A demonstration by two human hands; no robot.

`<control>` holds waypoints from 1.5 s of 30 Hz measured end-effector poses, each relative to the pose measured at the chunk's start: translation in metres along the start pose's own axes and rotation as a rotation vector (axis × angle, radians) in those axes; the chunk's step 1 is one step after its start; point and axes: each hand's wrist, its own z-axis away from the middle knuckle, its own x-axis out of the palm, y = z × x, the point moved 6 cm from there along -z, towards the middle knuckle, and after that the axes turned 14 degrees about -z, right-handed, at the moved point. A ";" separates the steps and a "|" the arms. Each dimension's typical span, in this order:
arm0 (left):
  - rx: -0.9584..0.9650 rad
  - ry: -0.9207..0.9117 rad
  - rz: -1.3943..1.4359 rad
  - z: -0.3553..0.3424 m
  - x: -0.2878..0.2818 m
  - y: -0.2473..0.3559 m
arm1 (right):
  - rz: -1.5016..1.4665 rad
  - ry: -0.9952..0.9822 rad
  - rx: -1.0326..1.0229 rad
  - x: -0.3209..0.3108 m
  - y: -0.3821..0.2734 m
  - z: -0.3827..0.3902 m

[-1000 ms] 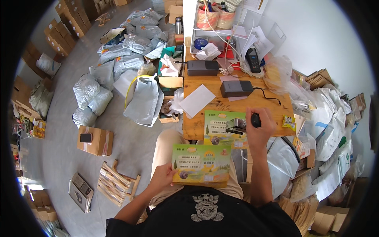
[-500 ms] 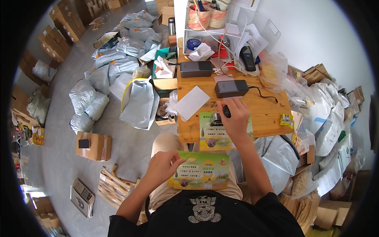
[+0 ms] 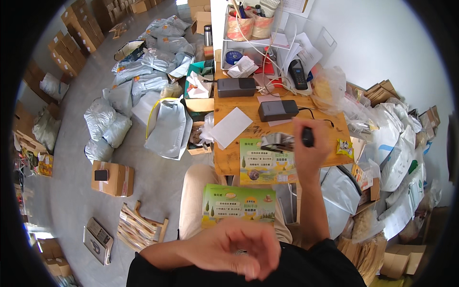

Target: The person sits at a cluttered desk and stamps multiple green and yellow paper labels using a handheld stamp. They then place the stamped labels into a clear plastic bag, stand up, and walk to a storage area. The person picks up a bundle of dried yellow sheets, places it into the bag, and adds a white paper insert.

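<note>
In my right hand [image 3: 313, 146] is a metal hand tool [image 3: 277, 141] with a black handle; its exact kind does not show. The tool is above a flat green-and-yellow printed packaging piece [image 3: 267, 176] lying at the table's front edge. A like piece [image 3: 239, 210] rests on my lap, its lower part hidden by my left hand [image 3: 229, 246]. That hand is raised close to my chest, slightly blurred, its fingers loosely curved and apart from the thumb, with nothing visible in it.
On the wooden table [image 3: 229, 160] lie a white sheet [image 3: 233, 127], two dark grey boxes [image 3: 278, 110] [image 3: 236, 87] and a yellow packet [image 3: 344, 148]. Grey bags [image 3: 167, 129] and a carton [image 3: 112, 178] stand on the left floor. White sacks [image 3: 392, 148] crowd the right.
My left hand has let go of the packaging piece on my lap and moved back toward my chest. My right hand has shifted right with the tool.
</note>
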 end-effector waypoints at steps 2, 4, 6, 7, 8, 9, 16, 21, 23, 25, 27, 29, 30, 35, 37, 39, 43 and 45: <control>0.033 -0.172 0.124 0.000 0.019 -0.002 | 0.041 0.016 -0.015 -0.018 -0.017 -0.008; 0.016 -0.274 0.178 -0.001 0.031 -0.006 | 0.108 -0.005 -0.045 -0.031 -0.023 -0.005; -0.025 -0.319 0.191 -0.003 0.040 -0.006 | 0.194 -0.073 -0.088 -0.038 -0.025 0.004; -0.040 -0.345 0.195 -0.004 0.043 -0.008 | 0.192 -0.090 -0.041 -0.043 -0.024 0.009; -0.044 -0.378 0.201 -0.004 0.046 -0.011 | 0.190 -0.107 0.005 -0.047 -0.023 0.014; -0.044 -0.396 0.204 -0.004 0.048 -0.011 | 0.186 -0.124 0.051 -0.050 -0.022 0.019; 0.072 -0.411 0.129 -0.007 0.056 -0.010 | 0.160 -0.148 0.073 -0.057 -0.022 0.033; -0.014 -0.416 0.112 -0.005 0.054 -0.008 | 0.134 -0.125 0.115 -0.055 -0.023 0.034; -0.005 -0.408 0.109 -0.007 0.054 -0.006 | 0.132 -0.137 0.110 -0.054 -0.023 0.036; 0.002 -0.403 0.123 -0.009 0.055 -0.005 | 0.124 -0.143 0.107 -0.053 -0.023 0.038; -0.007 -0.414 0.144 -0.010 0.056 -0.004 | 0.111 -0.142 0.107 -0.052 -0.022 0.040; -0.015 -0.423 0.166 -0.010 0.058 -0.004 | 0.116 -0.151 0.114 -0.052 -0.022 0.041; -0.019 -0.422 0.176 -0.011 0.058 -0.005 | 0.118 -0.156 0.118 -0.051 -0.022 0.041; -0.002 -0.458 0.136 -0.013 0.058 -0.003 | 0.130 -0.171 0.115 -0.050 -0.023 0.041; 0.020 -0.477 0.109 -0.013 0.058 -0.004 | 0.129 -0.174 0.117 -0.050 -0.023 0.042; 0.043 -0.476 0.111 -0.013 0.059 -0.006 | 0.128 -0.179 0.119 -0.049 -0.023 0.042; 0.069 -0.474 0.104 -0.015 0.057 -0.002 | 0.127 -0.188 0.122 -0.048 -0.022 0.043; 0.009 -0.447 0.185 -0.013 0.056 -0.007 | 0.119 -0.192 0.126 -0.046 -0.022 0.043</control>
